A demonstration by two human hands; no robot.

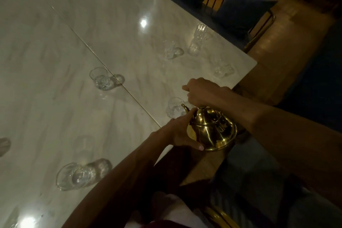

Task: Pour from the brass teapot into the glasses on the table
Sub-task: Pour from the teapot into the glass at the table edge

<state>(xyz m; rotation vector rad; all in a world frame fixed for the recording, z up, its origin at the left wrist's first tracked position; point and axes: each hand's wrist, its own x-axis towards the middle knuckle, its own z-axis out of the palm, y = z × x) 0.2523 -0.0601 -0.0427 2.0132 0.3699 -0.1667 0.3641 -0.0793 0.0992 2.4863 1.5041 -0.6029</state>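
The brass teapot [212, 129] is tilted at the near edge of the white marble table [111, 42], its curved spout pointing at a small clear glass [174, 107] just beyond it. My right hand [201, 91] is closed over the top of the pot, on its handle. My left hand [180, 132] cups the pot's left side and base. Several more clear glasses stand on the table: one at the left [100, 78], one near the front [74, 176], and three at the far right [171, 49] [199, 40] [223, 68].
A brass seam [103, 57] runs across the table between two slabs. Blue-cushioned chairs [244, 9] stand beyond the far edge on a wooden floor. A gold chair frame [220, 216] sits below me. Ceiling lights reflect on the marble.
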